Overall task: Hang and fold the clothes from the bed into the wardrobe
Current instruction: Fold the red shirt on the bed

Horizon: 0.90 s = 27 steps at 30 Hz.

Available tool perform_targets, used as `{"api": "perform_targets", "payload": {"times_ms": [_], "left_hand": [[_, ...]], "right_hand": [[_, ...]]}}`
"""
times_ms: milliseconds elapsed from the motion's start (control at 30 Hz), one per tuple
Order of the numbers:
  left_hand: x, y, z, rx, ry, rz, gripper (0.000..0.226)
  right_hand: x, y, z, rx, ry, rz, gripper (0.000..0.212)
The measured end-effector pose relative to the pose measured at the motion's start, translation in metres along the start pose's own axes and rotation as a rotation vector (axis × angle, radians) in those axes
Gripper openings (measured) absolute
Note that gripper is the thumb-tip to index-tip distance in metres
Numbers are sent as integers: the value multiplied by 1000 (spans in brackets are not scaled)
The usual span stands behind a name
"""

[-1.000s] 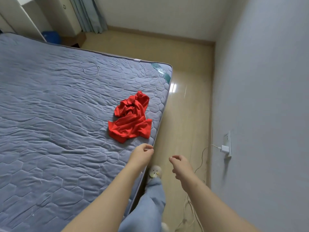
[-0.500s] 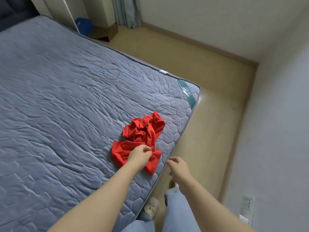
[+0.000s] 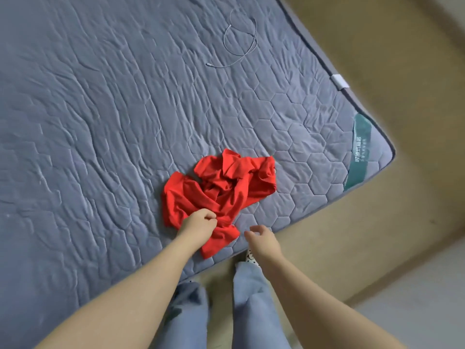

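A crumpled red garment lies near the corner of the grey quilted mattress. My left hand sits on the garment's near edge with its fingers curled, pinching the red cloth. My right hand hovers just right of the garment over the mattress edge. Its fingers are loosely curled and hold nothing. The wardrobe is out of view.
A thin white cable lies looped on the mattress far from me. A green label marks the mattress corner. Tan floor runs along the bed's right side, where my legs in blue trousers stand.
My view has come closer and tilted down over the bed. My left hand went from the bed edge onto the red garment and closed on it. My right hand followed towards it.
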State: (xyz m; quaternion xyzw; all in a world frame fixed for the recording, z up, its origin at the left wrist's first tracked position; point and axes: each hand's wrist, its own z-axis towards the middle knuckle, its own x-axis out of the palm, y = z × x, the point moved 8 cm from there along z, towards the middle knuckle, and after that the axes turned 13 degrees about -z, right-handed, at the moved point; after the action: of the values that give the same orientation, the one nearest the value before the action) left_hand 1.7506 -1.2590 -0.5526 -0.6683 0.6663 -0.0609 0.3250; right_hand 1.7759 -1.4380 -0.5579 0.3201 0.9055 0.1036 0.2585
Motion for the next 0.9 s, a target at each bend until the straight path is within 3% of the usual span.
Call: {"api": "perform_targets", "payload": {"times_ms": [200, 333, 433, 567, 667, 733, 833, 900], "left_hand": [[16, 23, 59, -32, -57, 70, 23], [26, 58, 89, -39, -123, 185, 13], [39, 94, 107, -13, -92, 220, 9], [56, 138, 125, -10, 72, 403, 71], [60, 150, 133, 26, 93, 516, 84], [62, 156, 134, 48, 69, 571, 80], [50, 145, 125, 199, -177, 464, 36], [38, 141, 121, 209, -278, 315, 14]], "right_hand": [[43, -8, 68, 10, 135, -73, 38], [70, -23, 107, 39, 167, -114, 26], [87, -35, 134, 40, 173, -117, 28], [106, -38, 157, -112, 194, -174, 65], [122, -39, 167, -172, 241, -242, 58], [129, -43, 171, -134, 259, -248, 38], [129, -46, 169, -44, 206, -114, 3], [131, -41, 163, -25, 223, -7, 8]]}}
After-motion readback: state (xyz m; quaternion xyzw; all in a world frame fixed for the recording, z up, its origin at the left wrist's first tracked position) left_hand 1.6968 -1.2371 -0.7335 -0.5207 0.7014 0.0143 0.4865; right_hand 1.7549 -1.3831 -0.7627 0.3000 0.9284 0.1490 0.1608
